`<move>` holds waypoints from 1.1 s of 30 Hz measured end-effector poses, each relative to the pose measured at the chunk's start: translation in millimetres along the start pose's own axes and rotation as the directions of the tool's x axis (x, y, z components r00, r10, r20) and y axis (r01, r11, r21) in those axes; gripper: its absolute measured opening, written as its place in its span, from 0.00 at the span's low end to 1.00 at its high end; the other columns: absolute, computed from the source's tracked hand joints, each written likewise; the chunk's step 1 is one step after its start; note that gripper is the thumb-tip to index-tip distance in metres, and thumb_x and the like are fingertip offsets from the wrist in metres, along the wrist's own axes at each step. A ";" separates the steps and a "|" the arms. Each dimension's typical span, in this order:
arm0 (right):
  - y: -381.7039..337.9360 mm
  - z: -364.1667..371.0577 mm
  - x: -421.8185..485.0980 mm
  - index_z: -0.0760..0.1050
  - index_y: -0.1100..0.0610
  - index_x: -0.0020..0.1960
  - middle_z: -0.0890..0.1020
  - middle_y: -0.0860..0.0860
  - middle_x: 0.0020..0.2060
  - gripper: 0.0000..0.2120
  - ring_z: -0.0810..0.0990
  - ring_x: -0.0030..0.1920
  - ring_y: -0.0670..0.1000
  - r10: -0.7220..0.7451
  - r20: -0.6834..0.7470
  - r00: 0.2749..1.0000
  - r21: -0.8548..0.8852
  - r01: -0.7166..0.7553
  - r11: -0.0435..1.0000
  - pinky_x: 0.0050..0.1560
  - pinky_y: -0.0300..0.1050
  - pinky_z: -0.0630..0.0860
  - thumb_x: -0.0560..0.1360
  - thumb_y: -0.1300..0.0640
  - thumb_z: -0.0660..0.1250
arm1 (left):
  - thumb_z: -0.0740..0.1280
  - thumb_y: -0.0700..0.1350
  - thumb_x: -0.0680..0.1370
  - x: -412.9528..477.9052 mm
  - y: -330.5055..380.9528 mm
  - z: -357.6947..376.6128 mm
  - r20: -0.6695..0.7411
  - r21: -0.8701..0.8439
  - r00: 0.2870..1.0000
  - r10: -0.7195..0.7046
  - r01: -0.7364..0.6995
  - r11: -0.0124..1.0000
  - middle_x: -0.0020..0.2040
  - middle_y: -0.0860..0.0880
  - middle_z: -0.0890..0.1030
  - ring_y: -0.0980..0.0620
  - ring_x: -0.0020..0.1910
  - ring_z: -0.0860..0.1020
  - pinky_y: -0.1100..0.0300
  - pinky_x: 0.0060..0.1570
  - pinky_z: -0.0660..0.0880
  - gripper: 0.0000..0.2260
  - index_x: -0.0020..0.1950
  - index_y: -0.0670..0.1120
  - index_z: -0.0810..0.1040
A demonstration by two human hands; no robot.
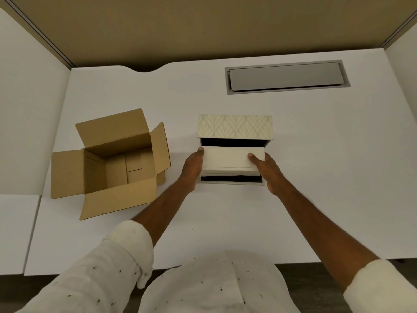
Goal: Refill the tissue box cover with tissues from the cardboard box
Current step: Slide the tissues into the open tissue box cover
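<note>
1. Both hands are on the stack of tissues (232,160), one at each short end, and the stack sits across the open tissue box cover (234,127), over its dark interior.
2. The left hand (191,168) clamps the stack's left end, thumb on top at the far corner, the other fingers hidden beneath.
3. The right hand (268,170) mirrors it on the right end: thumb pressed on the top sheet, fingers curled under and out of sight.
4. The cover's patterned lid stands open on the far side, leaf print facing up.
5. Over to the left, well apart, the cardboard box (110,163) sits with all four flaps splayed, showing only bare cardboard inside.
6. Everything rests on the white desk (225,222); a grey cable hatch (286,76) lies at the far right.
</note>
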State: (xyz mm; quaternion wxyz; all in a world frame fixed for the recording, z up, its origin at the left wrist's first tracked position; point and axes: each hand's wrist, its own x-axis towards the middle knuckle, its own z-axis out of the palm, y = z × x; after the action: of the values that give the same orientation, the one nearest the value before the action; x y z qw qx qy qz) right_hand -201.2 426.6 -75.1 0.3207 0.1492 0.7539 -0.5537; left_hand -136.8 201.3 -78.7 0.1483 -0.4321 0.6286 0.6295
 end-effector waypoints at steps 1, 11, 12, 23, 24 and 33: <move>-0.4 0.8 -1.0 0.68 0.53 0.75 0.77 0.52 0.68 0.28 0.74 0.67 0.54 0.009 -0.011 1.000 -0.018 -0.009 1.000 0.69 0.50 0.70 0.79 0.43 0.66 | 0.53 0.64 0.82 0.0 0.0 1.7 0.013 -0.014 1.000 -0.019 0.019 1.000 0.72 0.46 0.72 0.44 0.69 0.70 0.47 0.73 0.65 0.30 0.76 0.45 0.66; -6.1 0.9 -3.9 0.70 0.56 0.73 0.77 0.52 0.65 0.28 0.72 0.59 0.52 0.092 -0.076 0.993 -0.014 -0.093 0.996 0.58 0.46 0.68 0.79 0.41 0.64 | 0.56 0.59 0.83 -2.3 -6.4 7.3 0.029 -0.214 0.997 -0.071 0.075 0.974 0.76 0.44 0.67 0.43 0.75 0.65 0.48 0.76 0.60 0.27 0.78 0.46 0.61; -6.1 0.7 -3.7 0.69 0.56 0.73 0.76 0.53 0.66 0.28 0.73 0.60 0.52 0.094 -0.077 0.993 -0.014 -0.096 0.995 0.58 0.47 0.68 0.79 0.41 0.64 | 0.57 0.58 0.83 -2.3 -7.6 6.2 0.033 -0.219 0.997 -0.075 0.080 0.972 0.76 0.44 0.67 0.43 0.74 0.65 0.48 0.76 0.61 0.27 0.78 0.46 0.62; -6.8 -0.9 -6.2 0.68 0.57 0.73 0.76 0.54 0.65 0.29 0.73 0.61 0.54 0.124 -0.098 0.987 0.020 -0.123 0.992 0.64 0.50 0.72 0.78 0.43 0.67 | 0.56 0.56 0.84 -3.7 -7.3 1.4 0.119 -0.111 0.993 -0.025 0.038 0.993 0.78 0.46 0.64 0.43 0.76 0.63 0.45 0.77 0.59 0.26 0.80 0.49 0.58; -7.2 -1.0 -6.1 0.68 0.57 0.73 0.76 0.54 0.64 0.29 0.73 0.61 0.54 0.129 -0.096 0.987 0.024 -0.127 0.992 0.62 0.49 0.72 0.78 0.43 0.67 | 0.55 0.56 0.84 -4.6 -6.6 2.1 0.127 -0.095 0.992 -0.012 0.024 0.995 0.77 0.46 0.65 0.44 0.76 0.63 0.47 0.75 0.61 0.25 0.80 0.49 0.59; -9.1 -7.4 -0.9 0.70 0.59 0.71 0.75 0.52 0.59 0.27 0.72 0.58 0.52 0.153 -0.066 0.986 0.029 -0.151 0.988 0.58 0.46 0.69 0.79 0.45 0.67 | 0.54 0.54 0.85 -7.0 -8.1 7.2 0.068 0.008 0.996 0.054 -0.055 0.998 0.80 0.47 0.62 0.45 0.77 0.62 0.47 0.74 0.61 0.25 0.81 0.48 0.56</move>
State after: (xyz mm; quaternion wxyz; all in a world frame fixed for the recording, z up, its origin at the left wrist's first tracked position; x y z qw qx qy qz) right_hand -208.2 430.5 -66.4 0.3342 0.2291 0.7440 -0.5313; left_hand -129.3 211.8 -80.1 0.1544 -0.3926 0.6380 0.6442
